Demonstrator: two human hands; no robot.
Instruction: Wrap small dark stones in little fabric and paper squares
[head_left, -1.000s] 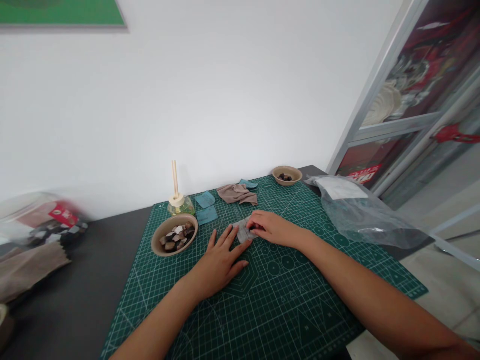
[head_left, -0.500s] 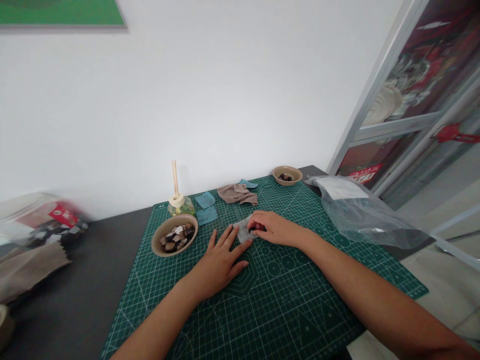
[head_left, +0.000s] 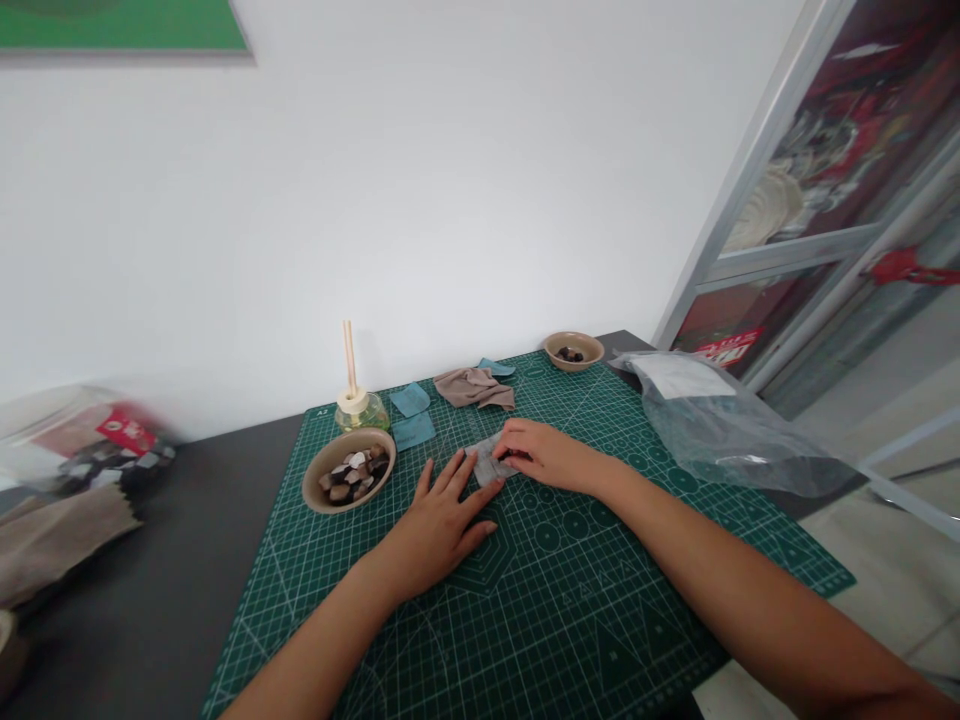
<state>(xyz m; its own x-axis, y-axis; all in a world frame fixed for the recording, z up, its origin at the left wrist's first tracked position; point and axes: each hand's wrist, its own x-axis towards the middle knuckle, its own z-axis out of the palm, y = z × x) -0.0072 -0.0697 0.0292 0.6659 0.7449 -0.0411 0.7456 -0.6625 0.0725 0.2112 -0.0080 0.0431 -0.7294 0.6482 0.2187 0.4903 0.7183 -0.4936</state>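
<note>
A small grey cloth lies on the green cutting mat. My left hand is spread flat on the mat, its fingertips on the near left edge of the cloth. Over the cloth's right side, my right hand has its fingers pinched on a small dark thing, mostly hidden by the fingers. To the left stands a tan bowl of brown, black and white stones. Another tan bowl at the back right holds a few dark stones.
A brown cloth and blue pieces lie at the mat's back, beside a reed diffuser. A clear plastic bag is on the right. On the far left are a jar and a grey-brown cloth.
My right fingers have shifted slightly over the cloth, and less of the dark thing shows between them. My left hand has stayed in place.
</note>
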